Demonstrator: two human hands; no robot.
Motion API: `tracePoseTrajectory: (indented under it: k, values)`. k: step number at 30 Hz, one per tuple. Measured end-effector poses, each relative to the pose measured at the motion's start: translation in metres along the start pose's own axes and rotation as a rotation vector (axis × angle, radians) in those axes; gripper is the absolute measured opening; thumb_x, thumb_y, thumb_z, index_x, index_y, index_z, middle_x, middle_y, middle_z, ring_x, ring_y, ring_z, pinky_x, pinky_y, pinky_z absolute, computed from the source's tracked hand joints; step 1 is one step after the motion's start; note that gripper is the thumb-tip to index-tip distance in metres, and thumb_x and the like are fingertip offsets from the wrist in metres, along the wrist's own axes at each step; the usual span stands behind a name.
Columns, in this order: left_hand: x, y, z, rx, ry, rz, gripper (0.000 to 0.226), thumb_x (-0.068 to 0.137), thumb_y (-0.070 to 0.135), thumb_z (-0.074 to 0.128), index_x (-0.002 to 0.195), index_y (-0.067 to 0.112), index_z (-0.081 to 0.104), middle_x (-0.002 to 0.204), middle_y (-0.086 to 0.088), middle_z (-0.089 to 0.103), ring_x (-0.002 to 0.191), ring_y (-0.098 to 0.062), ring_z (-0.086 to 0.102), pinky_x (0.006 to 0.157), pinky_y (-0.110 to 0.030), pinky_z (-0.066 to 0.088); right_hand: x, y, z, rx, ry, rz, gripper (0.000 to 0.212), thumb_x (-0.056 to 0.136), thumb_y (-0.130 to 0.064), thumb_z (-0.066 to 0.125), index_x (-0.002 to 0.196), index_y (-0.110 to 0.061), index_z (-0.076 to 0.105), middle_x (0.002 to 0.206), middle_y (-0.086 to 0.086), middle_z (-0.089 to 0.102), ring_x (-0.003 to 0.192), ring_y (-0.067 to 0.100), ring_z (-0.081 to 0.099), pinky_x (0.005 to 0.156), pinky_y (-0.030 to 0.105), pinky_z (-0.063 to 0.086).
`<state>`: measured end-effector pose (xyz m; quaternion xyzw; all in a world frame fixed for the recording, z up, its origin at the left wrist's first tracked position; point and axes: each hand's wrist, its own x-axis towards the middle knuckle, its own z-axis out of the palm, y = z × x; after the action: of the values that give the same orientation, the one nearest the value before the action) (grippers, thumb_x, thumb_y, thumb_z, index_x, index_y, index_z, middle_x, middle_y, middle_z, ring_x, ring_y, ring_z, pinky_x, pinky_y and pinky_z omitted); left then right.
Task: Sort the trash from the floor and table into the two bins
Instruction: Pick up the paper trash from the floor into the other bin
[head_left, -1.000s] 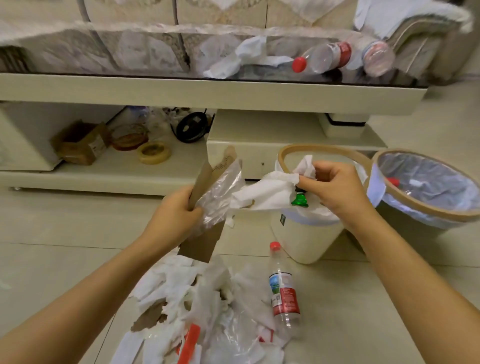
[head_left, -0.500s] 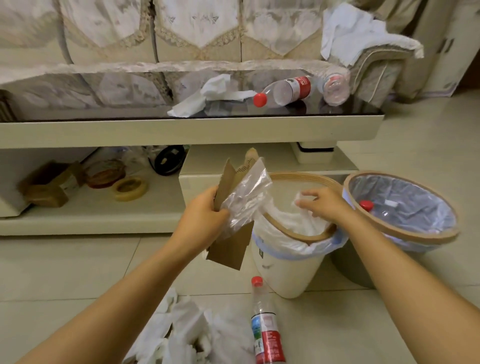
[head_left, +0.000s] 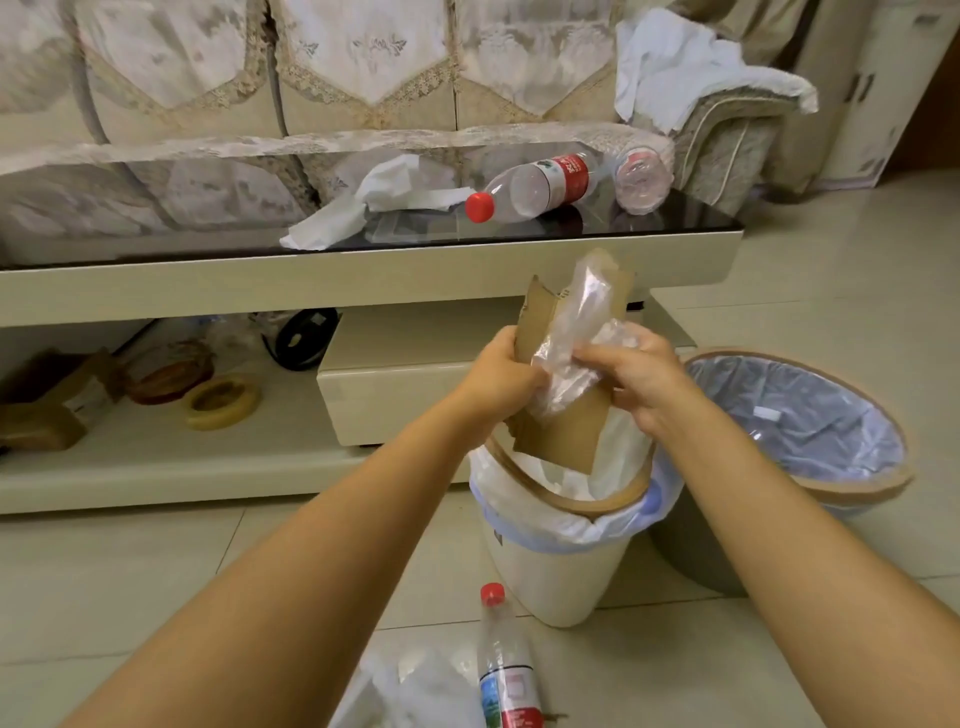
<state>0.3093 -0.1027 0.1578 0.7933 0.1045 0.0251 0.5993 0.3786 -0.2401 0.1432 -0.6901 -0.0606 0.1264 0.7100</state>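
Just above the middle of the head view, both hands meet over the cream bin (head_left: 558, 566). The left hand (head_left: 498, 382) grips a cardboard piece (head_left: 563, 431) by its left edge, fingers curled round it. The card stands nearly upright, its long axis running from upper centre down toward the bin's mouth, and its lower corner hangs just over the wooden rim. The right hand (head_left: 641, 384) pinches a clear plastic wrapper (head_left: 576, 343) that lies against the face of the card, so the two hands are almost touching with the wrapper between them.

The wrapper sits right of the card and nearer the right hand. The grey bin (head_left: 800, 431) opens directly to the right of that hand, just beside the cream bin. Judging from this, peeling the wrapper off rightward would carry it toward the grey bin, while the card need only drop straight down.

Lower centre, a bottle on the floor (head_left: 506, 670) lies with its red cap pointing up-frame toward the cream bin. Upper centre, a bottle on the table (head_left: 535, 187) and crumpled tissue (head_left: 363, 208) lie well apart from both hands.
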Motion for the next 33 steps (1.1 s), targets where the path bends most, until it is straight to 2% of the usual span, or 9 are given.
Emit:
tracePoseTrajectory:
  k: [4,8,10,12,17,19,22,27,33]
  values:
    - [0.027,-0.021,0.014,0.119,0.054,-0.013,0.061,0.086,0.019,0.065,0.137,0.024,0.033,0.115,-0.001,0.060,0.099,-0.020,0.062,0.085,-0.042,0.056,0.021,0.005,-0.003,-0.240,0.231,-0.192,0.047,0.079,-0.016,0.074,0.120,-0.018,0.051,0.108,0.000,0.060,0.090,0.015,0.059,0.066,0.023,0.047]
    - [0.038,-0.049,0.012,0.544,0.090,-0.083,0.027,0.083,0.026,0.057,0.110,0.027,0.056,0.111,0.000,0.063,0.111,-0.024,0.054,0.104,-0.054,0.036,0.031,0.026,-0.007,-0.495,0.056,-0.036,0.043,0.084,-0.018,0.069,0.123,-0.012,0.051,0.114,0.009,0.060,0.094,0.021,0.056,0.070,0.027,0.046]
    - [0.034,-0.058,0.008,0.801,0.112,-0.135,0.016,0.089,0.026,0.050,0.094,0.022,0.064,0.113,-0.002,0.061,0.124,-0.025,0.041,0.108,-0.052,0.024,0.031,0.035,-0.010,-0.831,-0.074,0.066,0.044,0.078,-0.027,0.074,0.115,-0.010,0.058,0.109,0.011,0.064,0.093,0.025,0.058,0.072,0.031,0.048]
    - [0.027,-0.064,0.001,0.815,0.126,-0.104,0.024,0.091,0.026,0.050,0.107,0.018,0.066,0.122,-0.004,0.058,0.129,-0.024,0.034,0.104,-0.046,0.026,0.030,0.040,-0.010,-1.090,-0.127,0.119,0.059,0.070,-0.035,0.080,0.117,-0.008,0.058,0.111,0.010,0.062,0.099,0.028,0.058,0.081,0.036,0.049]
    - [-0.019,-0.082,-0.044,0.531,0.198,0.020,0.039,0.088,0.028,0.058,0.127,0.026,0.057,0.128,0.005,0.059,0.114,-0.015,0.054,0.099,-0.036,0.044,0.006,0.025,-0.004,-0.851,-0.045,-0.059,0.070,0.071,-0.018,0.081,0.132,-0.011,0.048,0.123,0.012,0.058,0.114,0.028,0.054,0.092,0.038,0.044]
    - [-0.054,-0.094,-0.069,0.448,0.181,-0.002,0.036,0.091,0.022,0.057,0.127,0.023,0.058,0.121,0.010,0.059,0.106,-0.006,0.054,0.090,-0.025,0.043,-0.016,0.016,0.007,-0.657,-0.073,-0.135,0.057,0.073,-0.012,0.079,0.124,-0.013,0.056,0.117,0.010,0.064,0.109,0.023,0.059,0.090,0.033,0.046]
    - [-0.104,-0.126,-0.105,0.380,0.103,-0.115,0.031,0.093,0.022,0.057,0.123,0.023,0.058,0.117,0.008,0.062,0.102,-0.005,0.059,0.088,-0.025,0.049,-0.061,0.011,0.034,-0.534,-0.208,-0.231,0.031,0.076,-0.011,0.075,0.106,-0.018,0.066,0.097,0.004,0.071,0.092,0.015,0.066,0.079,0.027,0.053]
    - [-0.167,-0.181,-0.136,0.369,0.037,-0.280,0.027,0.090,0.028,0.060,0.118,0.028,0.059,0.109,0.007,0.065,0.100,-0.010,0.061,0.091,-0.035,0.051,-0.110,0.037,0.091,-0.607,-0.525,-0.236,0.026,0.076,-0.012,0.076,0.099,-0.020,0.068,0.085,-0.003,0.071,0.077,0.004,0.066,0.069,0.014,0.054]
    - [-0.223,-0.229,-0.152,0.360,-0.009,-0.380,0.036,0.084,0.029,0.070,0.117,0.033,0.056,0.110,0.011,0.065,0.098,-0.009,0.063,0.085,-0.029,0.053,-0.129,0.125,0.130,-0.905,-0.820,-0.083,0.035,0.072,-0.023,0.080,0.101,-0.034,0.063,0.092,-0.010,0.068,0.080,0.005,0.065,0.072,0.024,0.054]
